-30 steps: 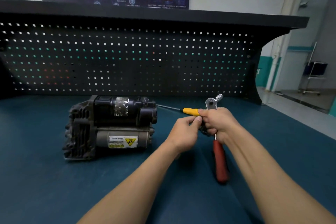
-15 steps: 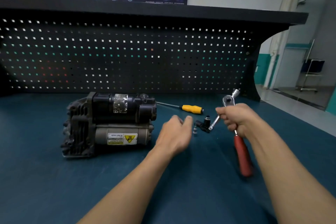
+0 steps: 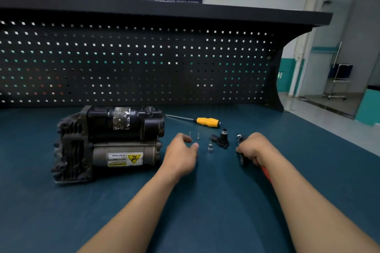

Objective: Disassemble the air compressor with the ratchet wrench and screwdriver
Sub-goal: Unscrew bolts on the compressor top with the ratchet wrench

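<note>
Compressor (image 3: 107, 141) sits on counter (image 3: 61, 211) at 9 o'clock of L hand (image 3: 181, 152), warning label twd viewer. L hand holds nothing, fingers loosely curled; two screws (image 3: 198, 136) just beside it at its 12-1. R hand (image 3: 255, 148) grips ratchet (image 3: 240, 139) near the head, red grip showing under wrist at 5. Btwn hands: socket (image 3: 210, 147) upright, black fitting (image 3: 222, 139) at its 1. Screwdriver (image 3: 207, 121) lies at 12 of these, yellow handle twd 3, tip near compressor.
</note>
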